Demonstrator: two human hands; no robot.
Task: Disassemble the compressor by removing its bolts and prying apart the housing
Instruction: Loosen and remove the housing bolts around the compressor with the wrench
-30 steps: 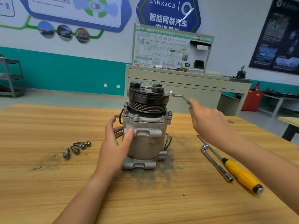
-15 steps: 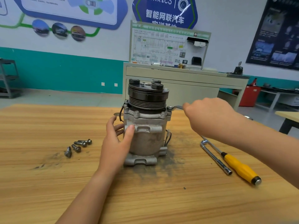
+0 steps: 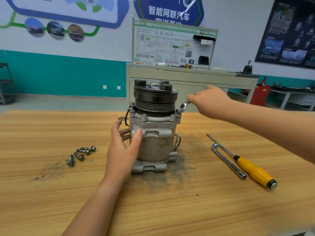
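The grey compressor [image 3: 156,147] stands upright on the wooden table [image 3: 51,193], its black pulley [image 3: 155,97] on top. My left hand [image 3: 122,150] grips the housing's left side, thumb pressed on the front lug. My right hand [image 3: 209,101] holds the handle of a silver wrench [image 3: 183,106], whose ring end sits on a bolt at the flange's right corner. More bolts stand along the flange [image 3: 144,116].
Several removed bolts [image 3: 81,155] lie left of the compressor. A silver L-shaped socket wrench [image 3: 228,161] and a yellow-handled screwdriver [image 3: 252,171] lie to the right. Dark grit surrounds the base. A washer [image 3: 122,118] lies behind. A beige cabinet [image 3: 192,77] stands beyond the table.
My right hand brought the wrench down from beside the pulley onto the right flange bolt, then swung its handle back and up. My left hand stayed on the housing.
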